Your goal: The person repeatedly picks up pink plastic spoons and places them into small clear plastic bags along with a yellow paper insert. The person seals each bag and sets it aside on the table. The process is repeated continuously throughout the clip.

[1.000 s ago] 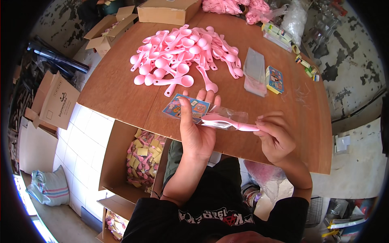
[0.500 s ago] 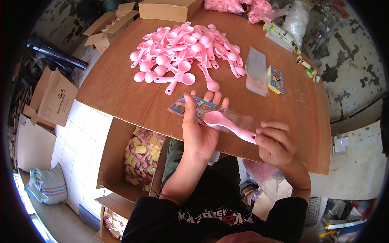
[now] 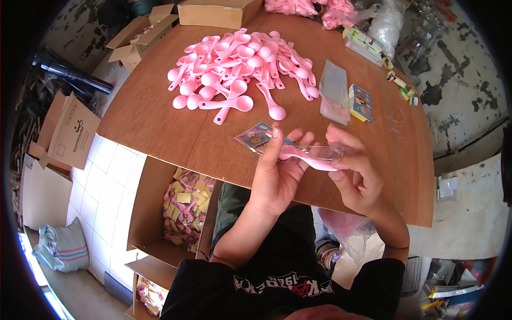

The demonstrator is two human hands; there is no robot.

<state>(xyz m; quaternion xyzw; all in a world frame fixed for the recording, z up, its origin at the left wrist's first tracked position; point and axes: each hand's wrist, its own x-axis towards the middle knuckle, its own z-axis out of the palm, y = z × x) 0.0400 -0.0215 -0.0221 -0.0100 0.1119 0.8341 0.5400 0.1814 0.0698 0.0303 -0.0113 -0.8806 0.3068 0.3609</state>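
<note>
My left hand (image 3: 277,178) is closed on a clear plastic bag (image 3: 332,151), its thumb near a colourful printed card (image 3: 259,134) at the bag's left end. A pink measuring spoon (image 3: 316,162) lies along the bag, bowl towards my left fingers, apparently inside the film. My right hand (image 3: 360,173) pinches around the handle's end and the edge of the bag. Beyond both hands rises a heap of pink spoons (image 3: 234,64), with one spoon (image 3: 276,112) lying at its near side.
Flat clear bags (image 3: 334,88) and a stack of printed cards (image 3: 361,102) lie right of the heap on the brown table (image 3: 176,133). Below the table's left edge, a carton (image 3: 146,208) holds packed pink spoons. Another cardboard box (image 3: 218,15) sits at the back.
The spoon has moved left into the bag, its bowl now between my left fingers and the film. My right hand has moved closer to the left, and the bag has shifted slightly right.
</note>
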